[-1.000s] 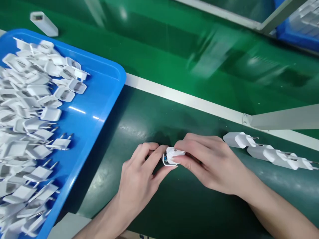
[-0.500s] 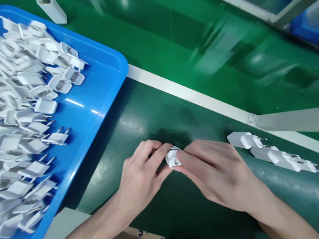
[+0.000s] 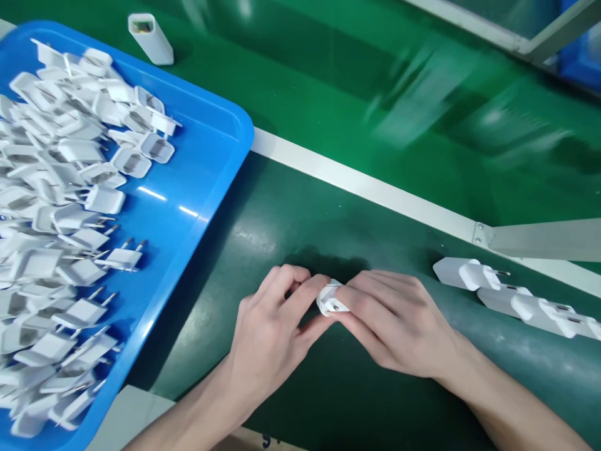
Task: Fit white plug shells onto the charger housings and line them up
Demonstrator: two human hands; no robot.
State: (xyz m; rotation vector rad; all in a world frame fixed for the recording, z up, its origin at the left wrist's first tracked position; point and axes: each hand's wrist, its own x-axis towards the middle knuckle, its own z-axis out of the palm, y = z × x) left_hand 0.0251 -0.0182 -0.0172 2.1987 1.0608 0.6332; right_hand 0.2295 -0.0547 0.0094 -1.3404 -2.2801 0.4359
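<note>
Both hands meet over the dark green table near its front. My left hand and my right hand pinch the same small white plug adapter between thumbs and fingers; most of it is hidden under the fingers. To the left, a blue tray holds a heap of white plug caps with metal pins. At the right, a row of assembled white chargers lies on the table beyond my right wrist.
A white rail runs diagonally between the dark table and a bright green conveyor belt behind it. One white charger body lies on the belt past the tray. A grey bracket juts in at right.
The hands have stayed together on the adapter, turning it slightly. The charger body on the belt has drifted to the right. The view shifted a little.
</note>
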